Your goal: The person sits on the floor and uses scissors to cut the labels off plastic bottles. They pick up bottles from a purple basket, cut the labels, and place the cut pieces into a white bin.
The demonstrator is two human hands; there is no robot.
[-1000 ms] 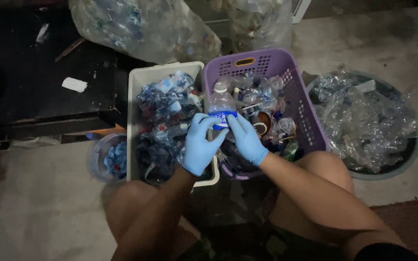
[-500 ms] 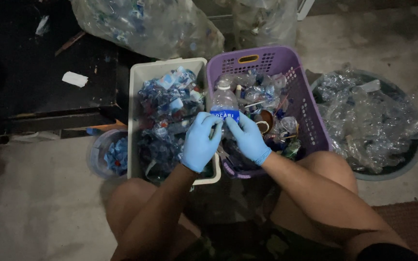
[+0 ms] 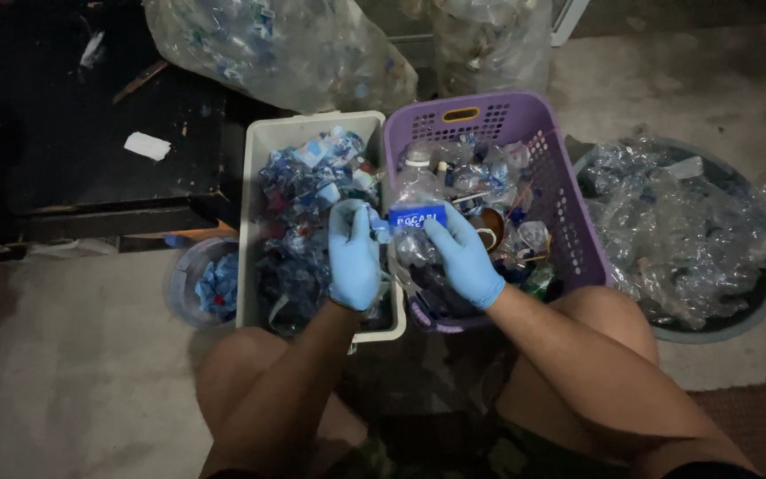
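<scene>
Clear plastic is everywhere around this person squatting on the concrete floor (image 3: pixel 73 372). Two big transparent sacks (image 3: pixel 285 49) stuffed with empty bottles lean at the far side, next to a black low table (image 3: pixel 64 168) with one white scrap (image 3: pixel 147 145) lying on it. On the right sits one round dark tub (image 3: pixel 760 297) heaped with crushed clear bottles. Between the knees stand two containers side by side, touching: one purple perforated basket (image 3: pixel 569 222) holding uncrushed bottles and odd bits, and one white rectangular bin (image 3: pixel 254 222) packed with blue and white peeled labels. Left of the bin is one small clear bucket (image 3: pixel 183 284) with blue bottle caps in it.

Both hands wear light blue gloves. They meet over the seam between bin and basket, on one clear plastic bottle (image 3: pixel 414 253) that is held upright above the near corner of the basket, its white cap end pointing away from the person. It is transparent and slightly dented, with a blue label (image 3: pixel 417 216) bearing white lettering wrapped round its upper part. The right hand (image 3: pixel 465 257) has its fingers closed round the bottle's body, thumb up near the label's edge. The left hand (image 3: pixel 354 255) is curled, fingertips pinching a loose strip of the label just beside the bottle.
</scene>
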